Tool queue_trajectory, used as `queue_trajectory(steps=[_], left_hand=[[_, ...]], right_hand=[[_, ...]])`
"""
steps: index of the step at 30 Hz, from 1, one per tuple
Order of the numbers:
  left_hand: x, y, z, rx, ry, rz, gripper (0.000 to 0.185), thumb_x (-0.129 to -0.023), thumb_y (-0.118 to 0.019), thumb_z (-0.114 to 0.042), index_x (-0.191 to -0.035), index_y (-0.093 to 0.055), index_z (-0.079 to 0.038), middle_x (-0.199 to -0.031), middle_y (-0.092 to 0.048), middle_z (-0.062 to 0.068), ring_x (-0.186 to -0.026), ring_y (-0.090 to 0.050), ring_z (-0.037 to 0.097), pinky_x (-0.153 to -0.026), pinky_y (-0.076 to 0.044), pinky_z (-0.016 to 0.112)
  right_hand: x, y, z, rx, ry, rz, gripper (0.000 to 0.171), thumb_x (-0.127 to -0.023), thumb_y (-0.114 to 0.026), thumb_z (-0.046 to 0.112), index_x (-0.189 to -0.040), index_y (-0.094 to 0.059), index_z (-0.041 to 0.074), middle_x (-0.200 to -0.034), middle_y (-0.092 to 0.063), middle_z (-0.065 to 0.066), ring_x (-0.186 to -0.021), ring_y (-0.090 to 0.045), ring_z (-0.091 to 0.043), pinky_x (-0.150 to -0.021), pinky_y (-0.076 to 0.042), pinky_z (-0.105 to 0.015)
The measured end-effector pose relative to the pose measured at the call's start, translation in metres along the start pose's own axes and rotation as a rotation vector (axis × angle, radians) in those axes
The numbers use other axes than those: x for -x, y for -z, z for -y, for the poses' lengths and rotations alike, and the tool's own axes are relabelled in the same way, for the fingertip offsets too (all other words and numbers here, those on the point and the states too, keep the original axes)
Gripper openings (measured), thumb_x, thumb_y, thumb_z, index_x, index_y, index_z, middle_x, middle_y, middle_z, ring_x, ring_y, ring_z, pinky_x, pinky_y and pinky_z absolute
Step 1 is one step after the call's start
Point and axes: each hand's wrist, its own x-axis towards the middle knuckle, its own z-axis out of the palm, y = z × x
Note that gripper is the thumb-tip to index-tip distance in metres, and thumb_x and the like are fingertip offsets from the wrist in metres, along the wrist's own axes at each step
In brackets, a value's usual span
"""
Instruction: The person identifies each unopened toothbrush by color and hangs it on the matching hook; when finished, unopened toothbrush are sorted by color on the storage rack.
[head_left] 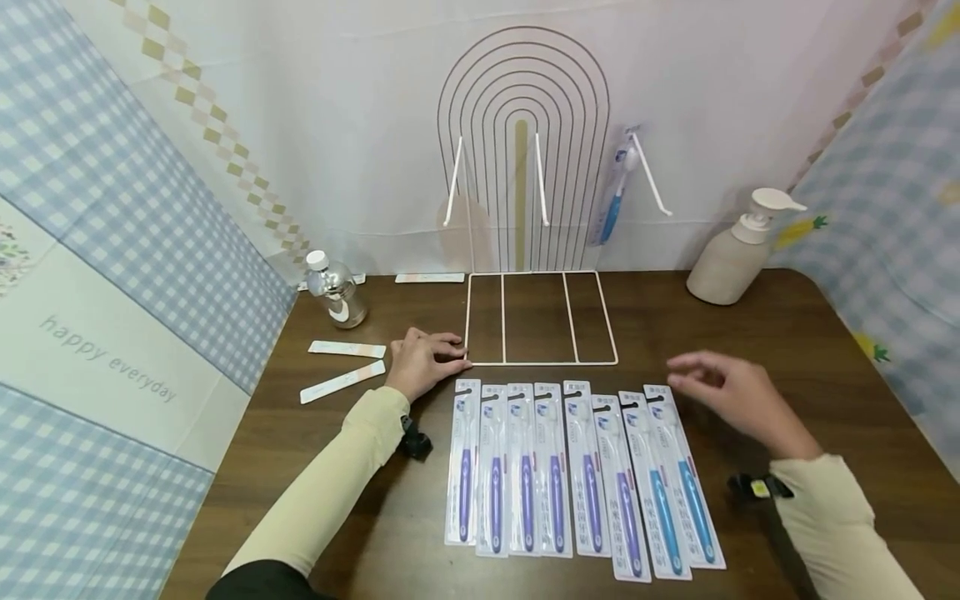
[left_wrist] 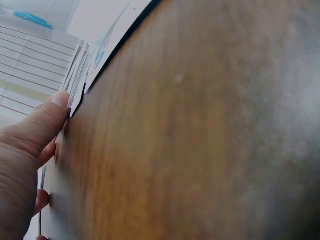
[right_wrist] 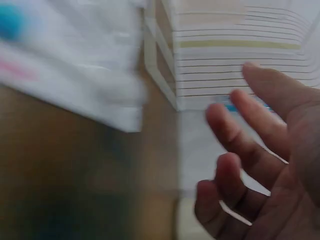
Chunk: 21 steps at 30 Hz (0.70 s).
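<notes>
A white wire rack (head_left: pixel 558 364) stands at the back of the table with three prongs, and a packaged blue toothbrush (head_left: pixel 613 208) hangs on the right prong. At the rack's front left corner rests my left hand (head_left: pixel 422 363), its thumb and fingers extended; in the left wrist view the thumb (left_wrist: pixel 42 120) is straight. Several packaged toothbrushes lie in a row before the rack, purple ones (head_left: pixel 527 492) on the left and blue ones (head_left: pixel 693 500) at the right end. Just right of that row hovers my right hand (head_left: pixel 738 400), fingers loosely bent, holding nothing.
A clear bottle (head_left: pixel 337 296) stands at the back left, near white paper strips (head_left: pixel 342 382). At the back right is a beige pump bottle (head_left: pixel 727 262). Checked cloth (head_left: pixel 142 150) lines the left side, and a pale curtain hangs behind the rack.
</notes>
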Motion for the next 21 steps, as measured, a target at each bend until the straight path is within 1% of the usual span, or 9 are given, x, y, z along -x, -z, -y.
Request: queue_trajectory(steps=[3, 6, 11, 17, 19, 21], left_hand=[[0.0, 0.0, 0.0, -0.002, 0.009, 0.006, 0.027, -0.088, -0.086, -0.047, -0.109, -0.086, -0.03, -0.135, -0.07, -0.014, -0.11, -0.051, 0.021, -0.097, -0.029, 0.054], [0.001, 0.0, -0.001, -0.003, 0.017, 0.01, 0.027, -0.088, -0.086, -0.046, -0.109, -0.086, -0.029, -0.136, -0.07, -0.013, -0.11, -0.051, 0.021, -0.099, -0.029, 0.055], [-0.002, 0.005, -0.003, 0.006, 0.019, 0.011, 0.027, -0.089, -0.085, -0.045, -0.111, -0.086, -0.028, -0.136, -0.07, -0.012, -0.11, -0.05, 0.021, -0.1, -0.028, 0.056], [-0.002, 0.003, -0.002, 0.007, 0.019, 0.004, 0.027, -0.088, -0.086, -0.046, -0.11, -0.086, -0.029, -0.136, -0.07, -0.013, -0.108, -0.05, 0.021, -0.099, -0.029, 0.055], [0.0, 0.002, -0.002, 0.006, 0.023, 0.007, 0.027, -0.088, -0.086, -0.046, -0.109, -0.086, -0.029, -0.136, -0.07, -0.013, -0.109, -0.05, 0.021, -0.099, -0.029, 0.055], [0.002, 0.001, -0.002, 0.002, 0.028, 0.011, 0.027, -0.088, -0.086, -0.046, -0.109, -0.086, -0.03, -0.136, -0.07, -0.013, -0.11, -0.05, 0.021, -0.099, -0.029, 0.056]], right_hand=[[0.021, -0.012, -0.006, 0.033, -0.079, 0.111, 0.035, -0.1, -0.076, 0.037, -0.126, -0.077, 0.013, -0.083, -0.067, 0.006, -0.068, -0.053, -0.01, -0.062, -0.042, -0.028], [0.034, -0.02, -0.009, 0.044, -0.134, 0.15, 0.042, -0.099, -0.077, 0.04, -0.129, -0.074, 0.011, -0.081, -0.064, 0.006, -0.066, -0.05, -0.012, -0.062, -0.039, -0.029], [0.039, -0.024, -0.011, 0.044, -0.139, 0.137, 0.045, -0.096, -0.079, 0.04, -0.13, -0.073, 0.01, -0.079, -0.062, 0.005, -0.062, -0.047, -0.011, -0.06, -0.038, -0.029], [0.038, -0.03, -0.014, 0.043, -0.122, 0.131, 0.045, -0.094, -0.082, 0.039, -0.128, -0.074, 0.011, -0.077, -0.061, 0.007, -0.059, -0.047, -0.011, -0.058, -0.039, -0.029], [0.039, -0.033, -0.014, 0.046, -0.104, 0.111, 0.043, -0.093, -0.083, 0.037, -0.125, -0.075, 0.01, -0.081, -0.062, 0.005, -0.063, -0.048, -0.012, -0.061, -0.04, -0.031], [0.04, -0.034, -0.015, 0.063, -0.076, 0.071, 0.04, -0.091, -0.085, 0.035, -0.123, -0.077, 0.011, -0.088, -0.064, 0.002, -0.07, -0.053, -0.013, -0.065, -0.043, -0.034]])
